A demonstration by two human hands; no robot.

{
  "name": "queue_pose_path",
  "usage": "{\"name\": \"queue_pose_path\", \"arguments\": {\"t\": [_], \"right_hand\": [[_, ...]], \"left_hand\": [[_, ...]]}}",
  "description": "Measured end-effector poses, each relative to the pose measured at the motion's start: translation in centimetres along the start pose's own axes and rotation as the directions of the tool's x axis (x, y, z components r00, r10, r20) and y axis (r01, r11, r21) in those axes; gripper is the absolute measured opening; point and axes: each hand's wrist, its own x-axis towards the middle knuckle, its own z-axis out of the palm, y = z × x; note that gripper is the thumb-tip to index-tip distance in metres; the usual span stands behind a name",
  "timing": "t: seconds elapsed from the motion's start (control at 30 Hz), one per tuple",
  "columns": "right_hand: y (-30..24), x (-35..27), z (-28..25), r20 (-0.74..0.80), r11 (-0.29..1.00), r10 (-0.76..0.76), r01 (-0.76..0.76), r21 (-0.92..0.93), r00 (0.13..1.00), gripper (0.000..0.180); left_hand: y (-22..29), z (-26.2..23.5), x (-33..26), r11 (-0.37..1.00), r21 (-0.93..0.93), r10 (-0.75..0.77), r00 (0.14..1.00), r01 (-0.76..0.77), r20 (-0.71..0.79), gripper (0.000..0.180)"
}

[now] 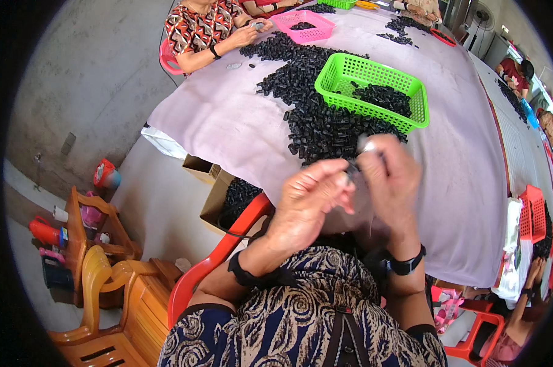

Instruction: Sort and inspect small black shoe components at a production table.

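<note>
Two hands meet over a small part at a table heaped with black pieces.

At far left stand wooden chairs (102, 287) and one red chair (218, 257); one open carton (224, 196) of black pieces sits under the table (227, 122). The left hand (310, 199) is curled, fingers pinching a small dark part (351, 169); the right hand (389, 177) closes on the same part, with a silvery bit (368, 145) at its fingertips. Behind them lies a pile of black pieces (316, 116), too many to count. Three baskets show on this table: one pink (304, 25), two green, the nearer (374, 92) partly filled. One co-worker (203, 30) sits at the far end.
</note>
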Motion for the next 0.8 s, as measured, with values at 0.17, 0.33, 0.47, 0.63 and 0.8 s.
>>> {"name": "queue_pose_path", "arguments": {"t": [0.17,0.33,0.47,0.63,0.8], "right_hand": [[1.5,-0.4,-3.9,-0.235,0.908,0.158,-0.047,0.417,0.959,0.01],[0.4,-0.1,-2.8,-0.143,0.94,0.189,-0.137,0.314,0.972,0.024],[1.1,0.1,-0.9,0.041,0.975,-0.003,-0.006,0.221,0.999,0.027],[1.3,-0.3,1.0,0.118,0.919,0.112,-0.148,0.365,0.987,0.023],[1.6,-0.4,1.2,0.035,0.951,0.063,-0.07,0.3,0.997,0.014]], "left_hand": [[1.6,-0.7,1.0,0.994,-0.04,0.102,0.994,-0.103,-0.027,0.022],[1.0,0.0,0.7,0.997,-0.075,-0.007,0.998,0.002,-0.063,0.023],[1.0,-0.2,0.6,0.994,-0.107,-0.005,1.0,0.003,-0.018,0.021],[0.8,-0.5,0.6,0.991,-0.117,-0.058,0.998,0.059,0.009,0.022],[0.7,-0.6,0.8,0.992,-0.087,-0.086,0.996,0.088,0.024,0.022]]}}
